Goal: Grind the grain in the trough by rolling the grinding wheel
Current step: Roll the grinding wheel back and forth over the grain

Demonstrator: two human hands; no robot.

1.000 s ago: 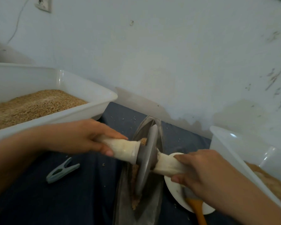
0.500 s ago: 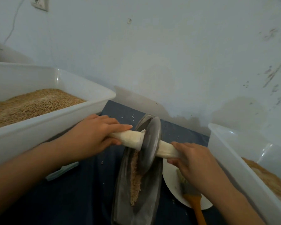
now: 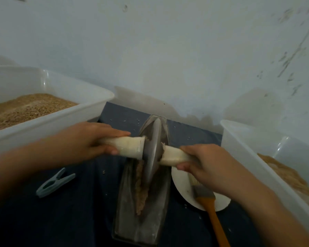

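The grinding wheel (image 3: 152,148) is a grey metal disc that stands on its edge in the long metal trough (image 3: 143,202), in the far half of it. The trough lies on a dark blue cloth (image 3: 78,211) with its far tip near the wall. A pale handle sticks out from each side of the wheel. The left hand (image 3: 89,139) is wrapped around the left handle, and the right hand (image 3: 203,161) is wrapped around the right handle, both holding tight. A thin brown line of grain (image 3: 141,189) lies along the bottom of the trough, from under the wheel toward the near end. It looks crushed and clumpy, more like crumbs than whole seeds, so I think the grinding is well under way. It does not look like fine powder yet, so more rolling is probably needed. The wheel hides the grain right under it and any in the far tip. The picture is a bit blurry, so single grains are hard to see. A green clothes peg (image 3: 54,183) lies on the cloth to the left. A white plate (image 3: 182,189) sits just right of the trough with a brush (image 3: 209,205) on it; the right hand covers the bristles. A white tub (image 3: 61,120) on the left holds lots of whole grain. Another white tub (image 3: 257,157) on the right is cut off by the edge, and only some brown stuff in it shows.
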